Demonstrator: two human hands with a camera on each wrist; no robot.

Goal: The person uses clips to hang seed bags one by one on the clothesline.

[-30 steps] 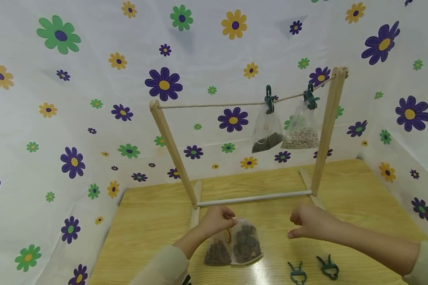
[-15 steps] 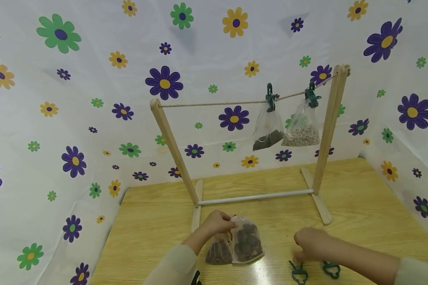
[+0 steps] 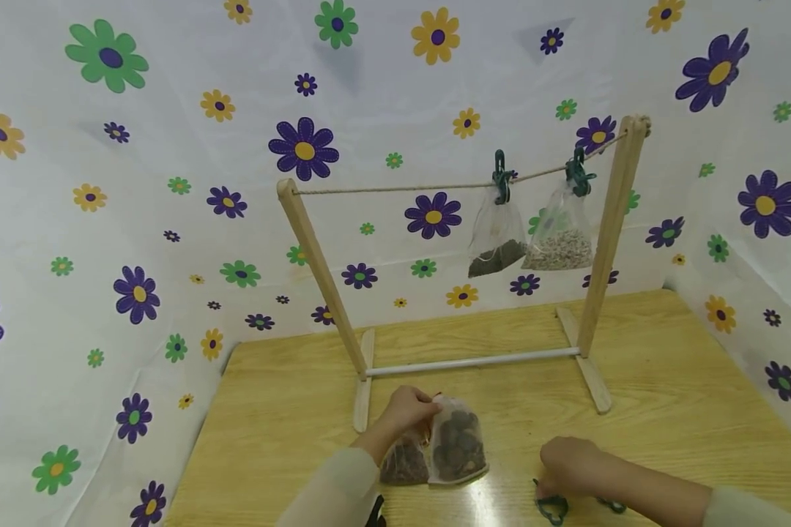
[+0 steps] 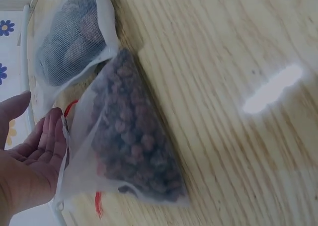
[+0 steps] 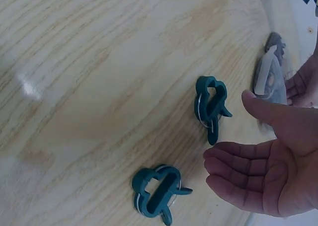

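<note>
Got the left hand (image 3: 405,411) by the top of a drawstring bag of small dark pieces (image 3: 405,464), down on the wooden worktop (image 3: 277,439). Touching its mouth with the fingers, with the thumb well off, so would call that grip pretty wide. Can spot a red tassel (image 4: 98,204) by it too. Right up against it, have a mesh bag of bigger dark lumps (image 3: 460,445). Up behind those, can see a wooden rack (image 3: 323,274) with a cord (image 3: 382,191) across, carrying two more see-through bags on green clamps (image 3: 501,183): first a bag of dark stuff (image 3: 499,258), then a bag of pale flaky bits (image 3: 560,250). Below that, got the right hand (image 3: 570,465) low over the worktop, also with a wide grip. Have its fingertips right by the nearer loose clip (image 5: 214,110), can't tell if touching. Just past that, got the farther loose clip (image 5: 163,193), partly hidden in the head view.
</note>
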